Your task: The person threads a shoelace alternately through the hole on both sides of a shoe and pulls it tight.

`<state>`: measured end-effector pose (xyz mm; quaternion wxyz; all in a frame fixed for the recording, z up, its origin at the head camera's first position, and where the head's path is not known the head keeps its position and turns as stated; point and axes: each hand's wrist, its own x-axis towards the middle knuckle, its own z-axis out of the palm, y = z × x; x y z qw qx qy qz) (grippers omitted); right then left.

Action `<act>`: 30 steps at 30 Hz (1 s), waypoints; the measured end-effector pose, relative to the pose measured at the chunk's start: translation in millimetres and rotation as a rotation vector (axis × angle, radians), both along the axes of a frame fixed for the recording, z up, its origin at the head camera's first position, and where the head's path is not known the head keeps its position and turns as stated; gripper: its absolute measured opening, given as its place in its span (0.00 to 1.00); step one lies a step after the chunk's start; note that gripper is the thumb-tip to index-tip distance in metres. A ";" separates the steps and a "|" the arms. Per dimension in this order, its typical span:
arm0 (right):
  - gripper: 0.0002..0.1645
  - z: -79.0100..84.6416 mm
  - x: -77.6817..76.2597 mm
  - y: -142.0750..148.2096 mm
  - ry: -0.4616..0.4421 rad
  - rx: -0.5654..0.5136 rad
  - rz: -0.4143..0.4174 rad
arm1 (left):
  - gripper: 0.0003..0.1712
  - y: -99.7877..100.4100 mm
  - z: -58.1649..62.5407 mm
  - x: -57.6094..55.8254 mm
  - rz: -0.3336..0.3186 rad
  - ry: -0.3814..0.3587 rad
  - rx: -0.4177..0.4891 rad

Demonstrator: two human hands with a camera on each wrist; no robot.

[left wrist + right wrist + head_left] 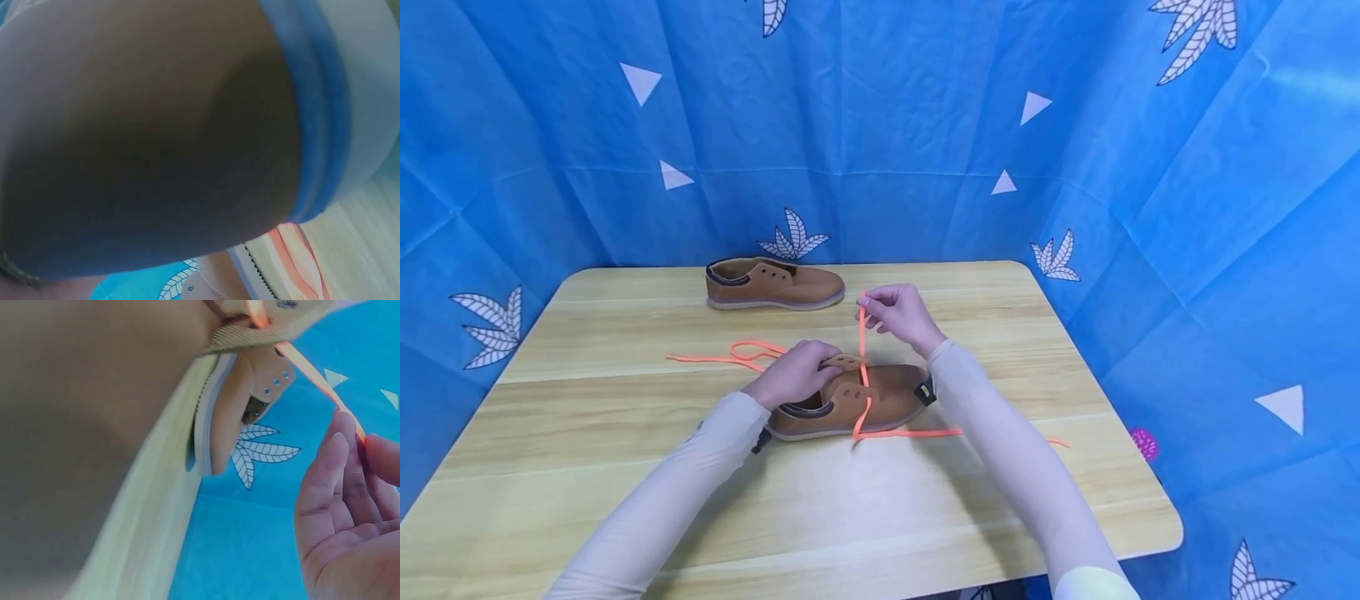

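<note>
A brown shoe (891, 387) sits on the table with its toe to the right. My left hand (793, 372) lies over its heel end and grips the far eyelet flap (844, 362) between thumb and fingers. An orange shoelace (862, 337) runs up from the shoe's lacing area. Beyond the shoe, my right hand (902, 317) pinches that lace near its tip and holds it taut. In the right wrist view the lace (319, 378) stretches from the flap (281, 331) to the thumb and fingers. The left wrist view is mostly blocked by a dark blurred shape.
A second brown shoe (775, 285), without a lace, stands at the back of the wooden table (587, 433). One loose stretch of orange lace (707, 359) lies to the left, another (910, 433) to the right under my right forearm. A blue patterned curtain (887, 108) hangs behind.
</note>
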<state>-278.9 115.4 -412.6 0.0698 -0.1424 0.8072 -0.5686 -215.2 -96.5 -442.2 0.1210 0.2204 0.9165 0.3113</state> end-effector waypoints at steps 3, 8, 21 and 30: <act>0.15 7.0 -3.4 -1.3 0.008 -0.018 -0.011 | 0.06 -0.2 -0.3 -0.1 0.007 -0.010 0.006; 0.15 19.2 -8.2 -2.7 0.022 -0.022 -0.032 | 0.06 -0.3 -1.7 -0.4 0.001 0.002 0.010; 0.14 53.5 -11.6 -6.2 0.099 -0.058 -0.044 | 0.10 -0.6 -3.4 -1.2 -0.019 0.031 0.006; 0.14 74.4 -14.5 -7.2 0.147 -0.076 -0.054 | 0.08 -1.8 -3.9 -2.5 -0.010 0.027 0.004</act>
